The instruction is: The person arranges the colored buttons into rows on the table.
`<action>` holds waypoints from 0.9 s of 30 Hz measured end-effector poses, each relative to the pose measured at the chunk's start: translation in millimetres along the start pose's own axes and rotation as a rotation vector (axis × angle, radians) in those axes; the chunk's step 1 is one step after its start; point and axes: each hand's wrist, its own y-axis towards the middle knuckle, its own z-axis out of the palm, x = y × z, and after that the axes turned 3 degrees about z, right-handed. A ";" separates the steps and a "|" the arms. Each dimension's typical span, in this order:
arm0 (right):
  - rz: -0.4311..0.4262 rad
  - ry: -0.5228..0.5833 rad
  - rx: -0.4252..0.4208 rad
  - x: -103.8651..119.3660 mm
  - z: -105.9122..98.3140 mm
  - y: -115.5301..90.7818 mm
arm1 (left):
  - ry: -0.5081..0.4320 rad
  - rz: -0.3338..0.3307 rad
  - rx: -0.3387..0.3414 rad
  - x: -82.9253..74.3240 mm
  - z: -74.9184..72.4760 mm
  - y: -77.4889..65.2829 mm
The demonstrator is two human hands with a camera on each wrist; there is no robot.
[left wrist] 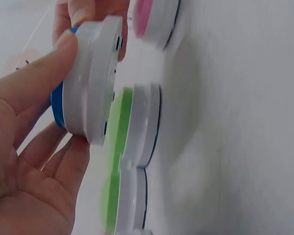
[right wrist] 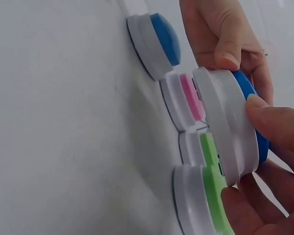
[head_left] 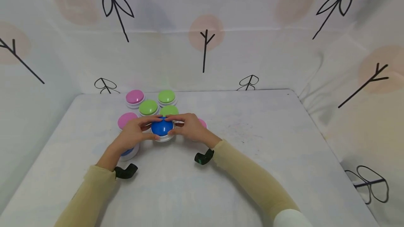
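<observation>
Blue-domed button (head_left: 162, 128) held off table (head_left: 164, 192) by left grip (head_left: 133, 132), right grip (head_left: 190, 127).

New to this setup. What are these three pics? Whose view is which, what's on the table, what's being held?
There's no robot: a person works bare-handed. The wide picture comes from a head camera looking forward and down. The other two come from cameras on the left and right wrists; there the table looks turned on its side.

The left hand and right hand together hold a blue button with a white base, raised off the table. Around it I count three pink buttons, three green buttons and a second blue one, partly hidden by the left hand in the head view.
</observation>
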 end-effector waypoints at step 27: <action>0.056 0.031 -0.095 -24.7 -52.3 -64.2 | -0.071 0.094 0.031 -34.8 68.7 37.6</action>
